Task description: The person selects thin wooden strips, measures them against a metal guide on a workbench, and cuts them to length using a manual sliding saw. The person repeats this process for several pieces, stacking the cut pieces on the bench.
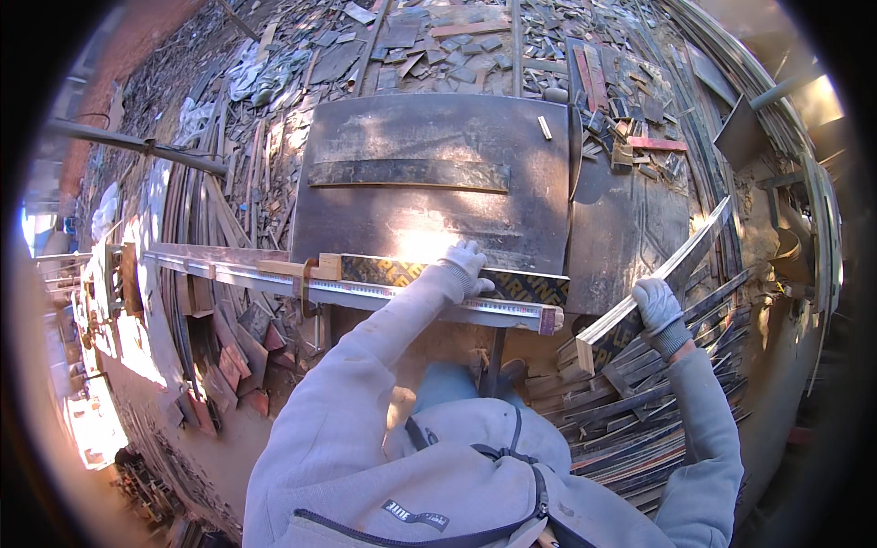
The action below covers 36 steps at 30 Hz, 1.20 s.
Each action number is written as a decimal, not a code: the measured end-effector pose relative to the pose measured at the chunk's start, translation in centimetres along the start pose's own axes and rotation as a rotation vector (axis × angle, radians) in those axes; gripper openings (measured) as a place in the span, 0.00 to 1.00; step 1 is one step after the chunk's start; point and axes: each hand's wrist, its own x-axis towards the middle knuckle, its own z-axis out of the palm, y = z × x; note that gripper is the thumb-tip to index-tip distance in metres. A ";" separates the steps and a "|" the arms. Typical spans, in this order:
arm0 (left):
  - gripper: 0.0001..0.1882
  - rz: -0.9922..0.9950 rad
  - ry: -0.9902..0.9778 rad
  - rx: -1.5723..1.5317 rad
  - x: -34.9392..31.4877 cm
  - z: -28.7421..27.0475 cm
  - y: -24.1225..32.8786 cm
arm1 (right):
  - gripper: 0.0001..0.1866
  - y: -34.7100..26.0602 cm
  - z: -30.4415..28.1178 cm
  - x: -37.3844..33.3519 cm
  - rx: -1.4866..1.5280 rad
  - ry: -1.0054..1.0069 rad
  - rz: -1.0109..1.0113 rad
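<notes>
My white-gloved left hand (466, 267) lies, fingers spread, across a dark yellow-printed wooden strip (525, 288), seemingly steadying it along the silver measuring rail (356, 297) near the brown rectangular worktop (365, 219); a tan wooden block (329, 267) perhaps stops its left end. My white-gloved right hand (658, 309) grips a pale-edged dark board (696, 248).

The plank (696, 248) is wood, the shiny ruler (361, 291) probably metal.
</notes>
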 end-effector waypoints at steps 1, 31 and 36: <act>0.33 0.033 -0.001 -0.054 0.1 -1.3 -0.3 | 0.35 0.6 -0.7 0.7 0.013 0.026 -0.013; 0.60 0.026 0.053 0.281 -19.4 10.4 -10.4 | 0.43 -8.4 3.8 -5.4 -0.036 0.023 0.016; 0.26 0.112 0.018 0.077 -18.1 10.1 -10.4 | 0.41 -8.8 4.0 -5.1 -0.044 0.078 -0.033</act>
